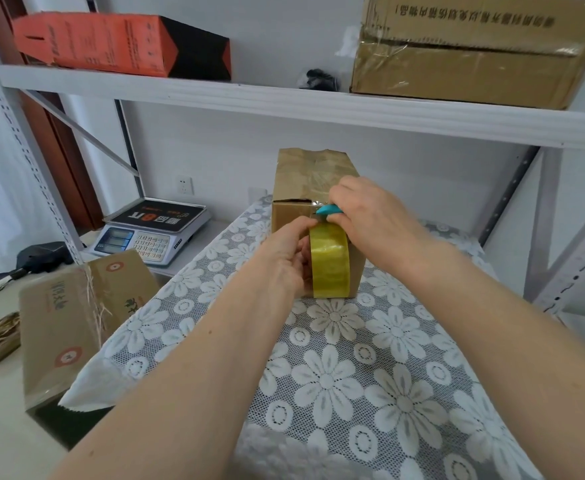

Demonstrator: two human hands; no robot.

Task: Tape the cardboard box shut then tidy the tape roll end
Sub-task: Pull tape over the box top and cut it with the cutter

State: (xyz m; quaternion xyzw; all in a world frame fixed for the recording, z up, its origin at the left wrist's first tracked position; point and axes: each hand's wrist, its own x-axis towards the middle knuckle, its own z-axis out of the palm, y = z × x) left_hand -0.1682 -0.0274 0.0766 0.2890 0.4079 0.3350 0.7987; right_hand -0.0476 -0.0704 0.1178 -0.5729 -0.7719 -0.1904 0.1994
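A brown cardboard box [304,174] lies lengthwise on the lace-covered table [353,358], with clear tape shining along its top. My left hand [284,254] grips a yellowish tape roll [329,261] held upright against the box's near end face. My right hand [370,216] holds a small teal cutter [329,210] at the box's near top edge, right above the roll, where a strip of tape runs from roll to box. The cutter's blade is hidden by my fingers.
A weighing scale [152,230] stands at the left, a printed carton [76,313] in front of it. The shelf [284,98] overhead carries an orange-black box [121,43] and a large carton [474,46]. Shelf posts stand to the right.
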